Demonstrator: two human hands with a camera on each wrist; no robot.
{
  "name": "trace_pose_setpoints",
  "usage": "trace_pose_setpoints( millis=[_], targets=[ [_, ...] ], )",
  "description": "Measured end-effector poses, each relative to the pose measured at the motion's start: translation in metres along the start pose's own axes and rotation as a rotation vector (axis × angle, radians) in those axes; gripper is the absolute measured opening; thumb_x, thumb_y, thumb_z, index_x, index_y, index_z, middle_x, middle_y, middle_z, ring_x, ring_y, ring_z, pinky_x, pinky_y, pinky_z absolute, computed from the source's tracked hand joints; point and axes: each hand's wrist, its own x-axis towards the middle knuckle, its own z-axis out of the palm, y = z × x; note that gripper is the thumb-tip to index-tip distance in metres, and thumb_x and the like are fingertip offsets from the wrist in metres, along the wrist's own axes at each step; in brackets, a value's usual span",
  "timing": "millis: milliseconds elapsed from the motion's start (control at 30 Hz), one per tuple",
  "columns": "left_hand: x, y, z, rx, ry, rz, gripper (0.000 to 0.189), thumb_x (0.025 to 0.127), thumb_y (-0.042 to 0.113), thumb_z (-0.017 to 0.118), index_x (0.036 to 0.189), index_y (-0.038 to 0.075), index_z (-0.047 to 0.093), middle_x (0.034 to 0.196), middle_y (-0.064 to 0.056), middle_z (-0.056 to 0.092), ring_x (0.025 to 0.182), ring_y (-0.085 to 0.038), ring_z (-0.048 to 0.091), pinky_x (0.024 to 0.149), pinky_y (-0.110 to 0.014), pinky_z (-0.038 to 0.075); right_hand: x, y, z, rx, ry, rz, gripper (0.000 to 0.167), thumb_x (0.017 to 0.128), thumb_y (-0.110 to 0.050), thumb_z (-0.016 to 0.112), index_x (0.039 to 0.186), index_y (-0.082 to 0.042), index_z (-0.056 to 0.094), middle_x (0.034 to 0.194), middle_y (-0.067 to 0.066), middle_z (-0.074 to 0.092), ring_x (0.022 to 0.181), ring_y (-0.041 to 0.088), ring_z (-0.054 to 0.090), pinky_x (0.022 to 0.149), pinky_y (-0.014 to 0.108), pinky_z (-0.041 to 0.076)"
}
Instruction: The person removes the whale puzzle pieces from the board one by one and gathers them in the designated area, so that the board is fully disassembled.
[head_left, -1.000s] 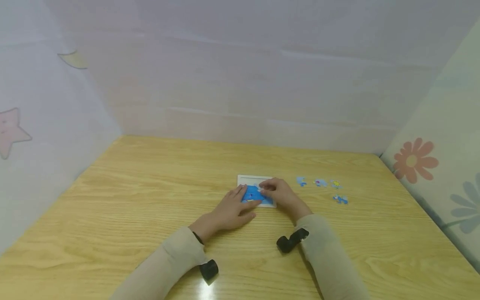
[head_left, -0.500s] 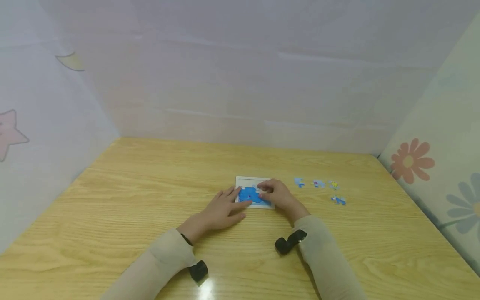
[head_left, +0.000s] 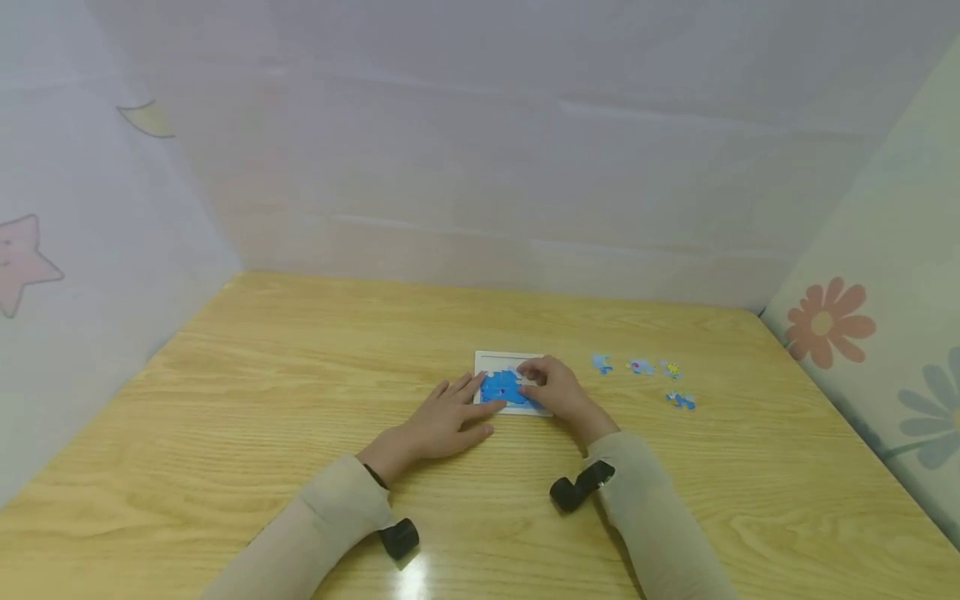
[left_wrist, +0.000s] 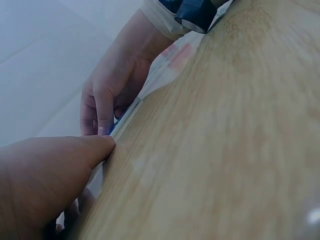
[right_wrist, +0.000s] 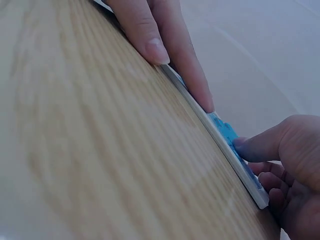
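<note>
In the head view, a small white-rimmed jigsaw tray (head_left: 480,362) lies mid-table with joined blue pieces (head_left: 498,385) inside it. My left hand (head_left: 442,423) rests at its left and front edge, fingers extended, fingertips on the tray. At the tray's right side, my right hand (head_left: 561,395) has thumb and bent fingers on a puzzle piece, mostly covered by the hand. In the right wrist view, the right thumb (right_wrist: 262,146) presses at the blue puzzle surface (right_wrist: 225,130). The left wrist view shows both hands meeting at the tray's edge.
Loose puzzle pieces lie right of the tray: a blue one (head_left: 602,362), one with a pink spot (head_left: 641,367), one with a yellow sun (head_left: 671,368) and a blue-white one (head_left: 680,400). Cloth walls (head_left: 480,167) border the wooden table (head_left: 300,358).
My left hand has drawn back slightly to the left, uncovering more of the blue pieces. The right hand stays at nearly the same spot on the tray. The loose pieces have not moved.
</note>
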Motion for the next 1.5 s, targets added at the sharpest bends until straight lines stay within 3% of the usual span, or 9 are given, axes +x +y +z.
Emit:
trace_pose_setpoints(
  millis=[367, 933, 1133, 1267, 1500],
  targets=[
    [0.0, 0.002, -0.002, -0.003, 0.002, 0.001, 0.043, 0.09, 0.041, 0.037, 0.131, 0.028, 0.038, 0.141, -0.014, 0.013, 0.126, -0.033, 0.01, 0.096, -0.052, 0.008, 0.001, -0.001, 0.001, 0.107, 0.015, -0.04, 0.027, 0.077, -0.003, 0.063, 0.103, -0.004, 0.058, 0.086, 0.004, 0.056, 0.076, 0.019, 0.047, 0.068, 0.03, 0.04],
    [0.0, 0.001, -0.002, -0.005, -0.004, -0.006, 0.043, 0.09, 0.042, 0.037, 0.131, 0.029, 0.038, 0.141, -0.014, 0.013, 0.127, -0.032, 0.01, 0.096, -0.051, 0.008, 0.002, -0.001, 0.002, 0.09, 0.026, -0.061, 0.025, 0.079, -0.002, 0.061, 0.104, -0.001, 0.06, 0.084, 0.003, 0.058, 0.076, 0.017, 0.05, 0.07, 0.03, 0.042],
    [0.001, 0.002, -0.003, -0.009, -0.002, 0.005, 0.043, 0.091, 0.041, 0.037, 0.132, 0.027, 0.038, 0.141, -0.015, 0.013, 0.127, -0.033, 0.01, 0.096, -0.052, 0.008, 0.005, 0.002, 0.0, 0.146, 0.031, -0.015, 0.024, 0.08, -0.005, 0.061, 0.104, -0.006, 0.061, 0.086, 0.003, 0.058, 0.079, 0.018, 0.05, 0.075, 0.032, 0.042],
    [0.002, 0.003, -0.002, -0.002, -0.017, 0.0, 0.044, 0.091, 0.043, 0.034, 0.132, 0.028, 0.037, 0.141, -0.014, 0.012, 0.127, -0.032, 0.009, 0.097, -0.051, 0.008, 0.006, 0.004, -0.003, 0.197, 0.022, 0.031, 0.023, 0.081, -0.005, 0.06, 0.104, -0.008, 0.061, 0.088, 0.004, 0.056, 0.081, 0.019, 0.05, 0.076, 0.031, 0.042],
    [0.002, 0.002, -0.001, -0.011, -0.026, -0.012, 0.044, 0.091, 0.043, 0.035, 0.132, 0.029, 0.037, 0.141, -0.013, 0.012, 0.127, -0.032, 0.009, 0.097, -0.05, 0.006, 0.0, 0.002, -0.021, 0.171, 0.011, -0.003, 0.024, 0.083, -0.008, 0.057, 0.108, -0.007, 0.059, 0.09, 0.005, 0.056, 0.082, 0.02, 0.048, 0.072, 0.031, 0.04]
  ],
)
